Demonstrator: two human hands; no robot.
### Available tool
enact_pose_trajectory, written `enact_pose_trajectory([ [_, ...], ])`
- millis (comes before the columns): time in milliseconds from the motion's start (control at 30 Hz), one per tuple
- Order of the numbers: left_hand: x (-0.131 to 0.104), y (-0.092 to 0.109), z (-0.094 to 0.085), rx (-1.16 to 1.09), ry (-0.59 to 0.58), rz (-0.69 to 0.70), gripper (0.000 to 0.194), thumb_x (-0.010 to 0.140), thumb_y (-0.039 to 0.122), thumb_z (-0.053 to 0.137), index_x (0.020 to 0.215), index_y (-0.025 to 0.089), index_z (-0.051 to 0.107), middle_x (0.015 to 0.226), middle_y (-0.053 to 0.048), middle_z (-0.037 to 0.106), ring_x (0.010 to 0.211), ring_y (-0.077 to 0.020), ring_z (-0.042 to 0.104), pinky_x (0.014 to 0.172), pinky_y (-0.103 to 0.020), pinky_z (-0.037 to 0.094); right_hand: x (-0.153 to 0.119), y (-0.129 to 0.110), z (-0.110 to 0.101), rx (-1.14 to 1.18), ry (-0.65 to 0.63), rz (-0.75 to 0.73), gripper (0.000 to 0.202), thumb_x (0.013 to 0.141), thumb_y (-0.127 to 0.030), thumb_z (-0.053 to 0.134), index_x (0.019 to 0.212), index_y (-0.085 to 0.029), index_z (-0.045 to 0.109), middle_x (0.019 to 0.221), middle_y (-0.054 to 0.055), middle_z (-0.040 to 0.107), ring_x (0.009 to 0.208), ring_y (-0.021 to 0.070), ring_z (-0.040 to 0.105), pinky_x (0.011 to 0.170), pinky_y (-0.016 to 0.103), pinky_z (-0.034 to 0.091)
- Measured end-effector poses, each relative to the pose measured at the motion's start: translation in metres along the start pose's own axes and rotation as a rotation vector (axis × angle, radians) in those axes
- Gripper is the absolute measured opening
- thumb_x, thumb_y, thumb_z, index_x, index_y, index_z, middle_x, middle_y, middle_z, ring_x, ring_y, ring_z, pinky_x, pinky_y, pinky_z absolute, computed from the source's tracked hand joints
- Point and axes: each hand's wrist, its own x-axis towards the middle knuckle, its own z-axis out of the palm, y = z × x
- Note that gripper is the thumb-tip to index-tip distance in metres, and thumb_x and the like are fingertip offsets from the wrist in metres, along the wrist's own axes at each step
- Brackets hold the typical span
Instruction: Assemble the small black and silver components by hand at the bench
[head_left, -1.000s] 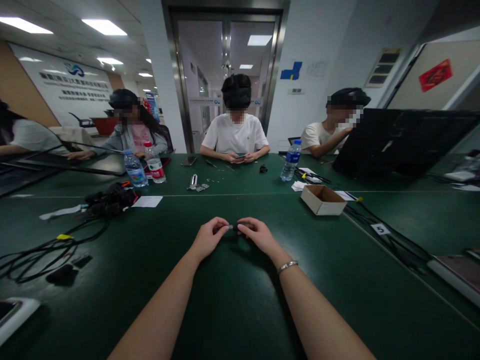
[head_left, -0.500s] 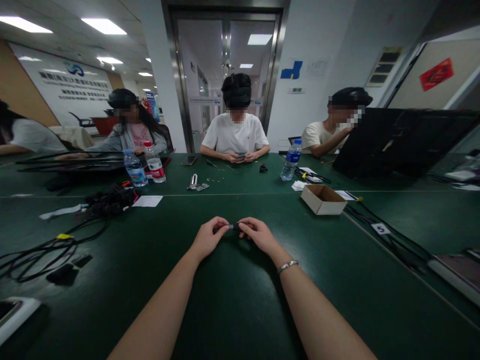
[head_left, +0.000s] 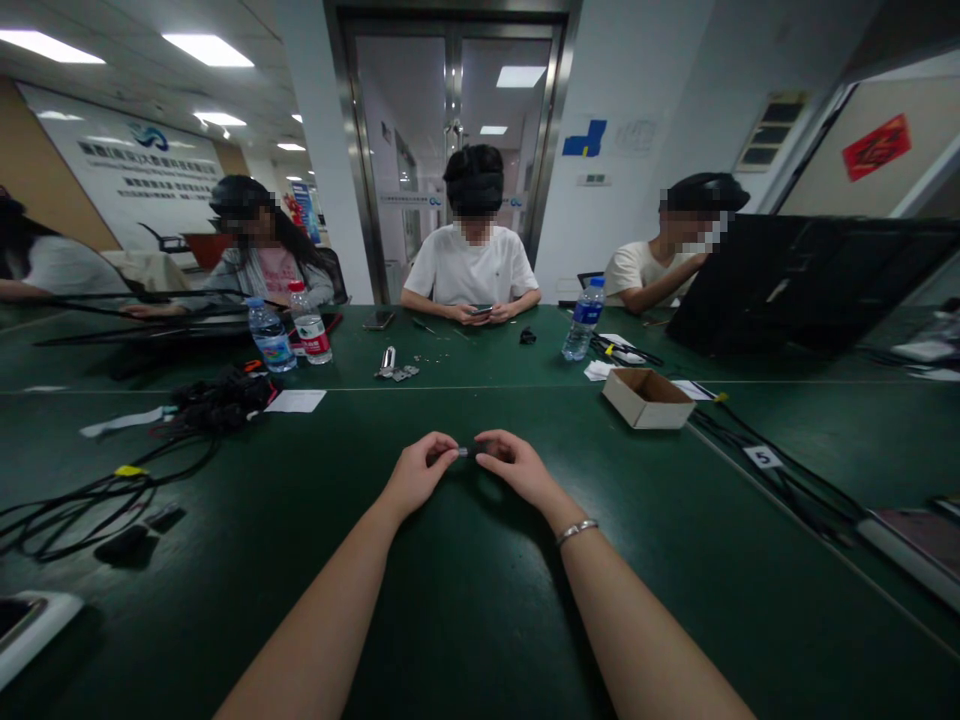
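Between my hands, just above the green table, is a small dark stick-shaped piece [head_left: 471, 452] with a greyish section toward its left side. My left hand [head_left: 424, 470] pinches its left end between thumb and fingers. The thumb and fingers of my right hand [head_left: 514, 465] close around its black right end. Much of the piece is covered by my fingertips, and its exact kind is too small to make out.
An open cardboard box [head_left: 648, 398] stands to the right, near a water bottle [head_left: 583, 320]. Black cables [head_left: 112, 510] lie at left, a monitor [head_left: 787, 285] at far right. Small metal parts [head_left: 397, 372] lie ahead, before a seated person [head_left: 471, 260].
The fingers of my right hand have shifted slightly on the black end of the piece. My left hand keeps its pinch in nearly the same place.
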Motion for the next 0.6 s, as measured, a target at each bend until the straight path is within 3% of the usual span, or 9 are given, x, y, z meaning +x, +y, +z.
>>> enact_pose_trajectory([
  [300, -0.0006, 0.0011, -0.0008, -0.007, -0.01, -0.018, 0.02, 0.082, 0.037, 0.055, 0.093, 0.021, 0.062, 0.091, -0.003, 0.066, 0.086, -0.0178, 0.061, 0.079, -0.031, 0.047, 0.0002, -0.0043, 0.0021, 0.048, -0.025, 0.059, 0.04, 0.076, -0.044, 0.063, 0.102, -0.015, 0.062, 0.07, 0.002, 0.062, 0.064, 0.0126, 0.053, 0.062, 0.026, 0.04],
  [600, 0.0004, 0.0007, 0.0009, -0.019, 0.001, -0.004, 0.021, 0.08, 0.036, 0.056, 0.092, 0.019, 0.063, 0.089, -0.003, 0.066, 0.084, -0.0179, 0.061, 0.078, -0.032, 0.047, -0.0004, -0.0051, 0.0001, 0.013, -0.022, -0.001, 0.034, 0.074, -0.04, 0.066, 0.1, -0.018, 0.063, 0.066, -0.003, 0.052, 0.06, 0.0111, 0.045, 0.058, 0.025, 0.035],
])
